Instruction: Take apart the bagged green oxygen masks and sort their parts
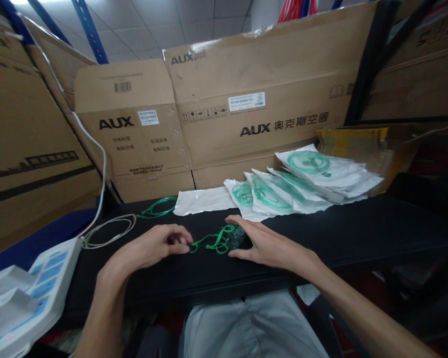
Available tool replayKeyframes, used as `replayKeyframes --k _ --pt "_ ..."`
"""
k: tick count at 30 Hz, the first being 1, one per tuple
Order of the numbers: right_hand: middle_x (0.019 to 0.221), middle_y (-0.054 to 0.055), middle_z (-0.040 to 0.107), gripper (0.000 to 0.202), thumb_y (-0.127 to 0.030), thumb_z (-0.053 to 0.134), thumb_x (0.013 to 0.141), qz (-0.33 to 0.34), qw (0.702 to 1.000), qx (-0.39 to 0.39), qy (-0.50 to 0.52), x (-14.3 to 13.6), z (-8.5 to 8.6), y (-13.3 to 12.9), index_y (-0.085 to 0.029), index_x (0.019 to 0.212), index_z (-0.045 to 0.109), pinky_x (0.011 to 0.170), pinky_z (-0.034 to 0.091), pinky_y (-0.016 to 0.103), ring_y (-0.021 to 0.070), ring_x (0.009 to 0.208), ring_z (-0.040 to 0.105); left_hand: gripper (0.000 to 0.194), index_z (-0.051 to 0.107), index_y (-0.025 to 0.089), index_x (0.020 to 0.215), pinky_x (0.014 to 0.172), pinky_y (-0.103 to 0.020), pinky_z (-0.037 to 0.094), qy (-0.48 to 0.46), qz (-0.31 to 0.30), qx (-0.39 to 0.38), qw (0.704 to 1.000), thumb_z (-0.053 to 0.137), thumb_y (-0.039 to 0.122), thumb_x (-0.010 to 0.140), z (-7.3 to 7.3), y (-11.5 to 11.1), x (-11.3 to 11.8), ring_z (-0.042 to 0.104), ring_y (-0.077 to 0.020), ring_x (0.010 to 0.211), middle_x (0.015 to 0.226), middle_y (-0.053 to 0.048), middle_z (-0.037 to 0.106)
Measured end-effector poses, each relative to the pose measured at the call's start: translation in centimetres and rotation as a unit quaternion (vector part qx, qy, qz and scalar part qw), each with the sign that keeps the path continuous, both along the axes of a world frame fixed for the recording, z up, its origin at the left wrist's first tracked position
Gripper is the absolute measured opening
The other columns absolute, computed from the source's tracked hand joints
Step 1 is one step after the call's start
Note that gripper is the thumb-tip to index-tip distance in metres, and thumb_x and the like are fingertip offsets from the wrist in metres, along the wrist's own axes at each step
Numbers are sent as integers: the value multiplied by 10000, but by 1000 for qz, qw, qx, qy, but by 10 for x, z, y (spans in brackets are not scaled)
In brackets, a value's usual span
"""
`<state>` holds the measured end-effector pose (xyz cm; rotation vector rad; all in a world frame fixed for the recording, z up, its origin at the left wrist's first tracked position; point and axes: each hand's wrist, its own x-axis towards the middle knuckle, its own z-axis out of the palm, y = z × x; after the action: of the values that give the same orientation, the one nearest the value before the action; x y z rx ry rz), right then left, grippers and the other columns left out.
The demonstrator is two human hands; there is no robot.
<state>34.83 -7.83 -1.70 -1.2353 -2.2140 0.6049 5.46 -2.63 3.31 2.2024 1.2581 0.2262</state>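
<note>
A clear green oxygen mask [236, 237] is on the black table in front of me. My right hand [263, 242] curves around it, thumb on the near side and fingers on the far side. From the mask a bright green elastic strap [220, 244] trails in loops to the left. The fingertips of my left hand [155, 244] are pinched on the strap's loose end. Beyond my hands lie a flat white pouch [205, 200] and, left of it, coiled green tubing [160, 208].
Sealed white packs [313, 171] with green tubing inside are piled at the back right. A white device [41, 288] with blue labels stands at left, near a looped pale cable [110, 231]. Large cardboard boxes [269, 64] wall the back. A black table [321, 238] spans the front.
</note>
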Motion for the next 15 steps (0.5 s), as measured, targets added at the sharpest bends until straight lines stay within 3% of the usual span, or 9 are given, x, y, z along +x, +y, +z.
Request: replayKeyframes --k 7,12,15 --pt "1460 150 527 700 -442 715 861 -7 1000 -3 -16 -2 6 -4 -202 1458 438 1125 395 413 279 1345 509 395 722 190 829 661 -266 445 35 24 1 999 759 554 679 -16 7 11 611 -200 745 783 -18 678" --pt "1442 109 561 638 -385 727 864 7 999 40 10 -2 -1 3 -222 1433 491 1131 375 372 240 1343 512 354 743 187 836 703 -278 448 25 -1 43 999 697 532 768 -15 9 15 617 -207 774 830 -38 703" --pt "1351 85 642 529 -371 702 886 3 997 65 51 -2 -1 7 -205 1373 575 1072 416 352 231 1232 594 357 747 205 868 702 -273 443 -36 1 67 997 656 548 831 -10 11 15 603 -192 766 820 -18 693"
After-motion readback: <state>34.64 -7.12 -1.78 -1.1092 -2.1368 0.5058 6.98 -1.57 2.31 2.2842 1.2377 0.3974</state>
